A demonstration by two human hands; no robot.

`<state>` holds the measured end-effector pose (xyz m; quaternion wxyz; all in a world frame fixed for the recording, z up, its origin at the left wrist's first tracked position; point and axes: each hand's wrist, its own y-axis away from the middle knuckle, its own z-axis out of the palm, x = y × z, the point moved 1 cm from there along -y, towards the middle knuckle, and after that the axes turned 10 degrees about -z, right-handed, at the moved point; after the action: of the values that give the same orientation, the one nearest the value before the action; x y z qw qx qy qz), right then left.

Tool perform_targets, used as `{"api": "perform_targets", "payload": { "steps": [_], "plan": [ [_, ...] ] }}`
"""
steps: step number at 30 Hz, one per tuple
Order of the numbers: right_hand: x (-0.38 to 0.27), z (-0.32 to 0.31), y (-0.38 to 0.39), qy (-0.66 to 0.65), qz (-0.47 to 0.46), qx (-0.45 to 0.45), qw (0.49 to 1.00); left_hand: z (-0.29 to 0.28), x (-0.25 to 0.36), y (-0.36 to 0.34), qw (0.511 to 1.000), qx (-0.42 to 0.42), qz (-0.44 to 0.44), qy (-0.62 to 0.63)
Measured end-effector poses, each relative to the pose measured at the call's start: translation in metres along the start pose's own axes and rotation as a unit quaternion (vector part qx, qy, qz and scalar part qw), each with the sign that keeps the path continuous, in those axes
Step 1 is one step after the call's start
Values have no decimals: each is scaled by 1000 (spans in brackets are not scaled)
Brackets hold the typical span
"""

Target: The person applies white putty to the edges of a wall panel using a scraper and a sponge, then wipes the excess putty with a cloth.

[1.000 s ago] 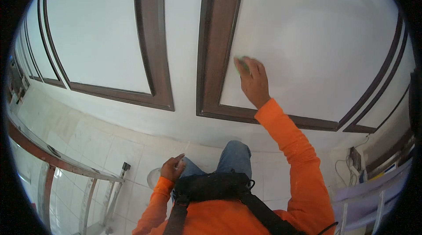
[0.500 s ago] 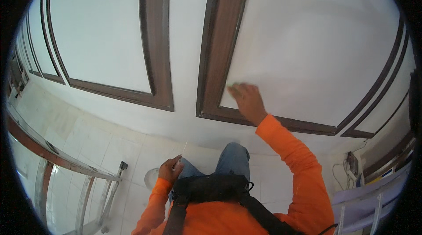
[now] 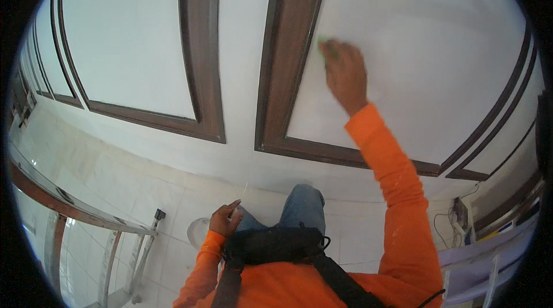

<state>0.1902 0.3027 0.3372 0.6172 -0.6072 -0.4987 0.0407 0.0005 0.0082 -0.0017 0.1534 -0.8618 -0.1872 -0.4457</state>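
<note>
My right hand (image 3: pixel 347 74) is raised to the white wall panel (image 3: pixel 420 77). Its fingers close round a small green pad (image 3: pixel 322 46), mostly hidden and a little blurred, which is at the panel beside the inner edge of the brown frame moulding (image 3: pixel 288 48). Low by my left knee, my left hand (image 3: pixel 226 218) has its fingers drawn together. Something pale shows at the fingertips, too small to make out. A round translucent container (image 3: pixel 198 231) stands on the floor just left of that hand.
A metal ladder-like frame (image 3: pixel 80 207) takes up the lower left. Another brown-framed panel (image 3: pixel 127 43) is on the wall to the left. Cables and a small box (image 3: pixel 461 216) lie at the wall's foot on the right, near a purple-covered rack (image 3: pixel 489 262).
My right hand has moved up along the frame's inner edge with the green pad, from the panel's lower corner. My left hand stays almost where it was.
</note>
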Motion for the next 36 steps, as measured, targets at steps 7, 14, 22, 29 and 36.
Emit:
{"api": "perform_targets", "payload": {
  "steps": [7, 14, 22, 29, 36],
  "plan": [
    [-98, 18, 118, -102, 8, -152, 983, -7, 5, 1, 1000, 0, -5, 0],
    [-111, -9, 128, -361, 233, -169, 887, -16, 9, 6, 996, 1, -49, 81],
    [-121, -29, 112, -645, 595, -83, 472, -36, 71, -6, 933, -140, -90, 320],
    [-161, -41, 105, -700, 564, 45, 435, -47, 140, -19, 866, -281, -87, 405],
    [-172, -45, 110, -726, 541, 92, 416, -41, 149, -18, 870, -275, -77, 403]
  ]
}}
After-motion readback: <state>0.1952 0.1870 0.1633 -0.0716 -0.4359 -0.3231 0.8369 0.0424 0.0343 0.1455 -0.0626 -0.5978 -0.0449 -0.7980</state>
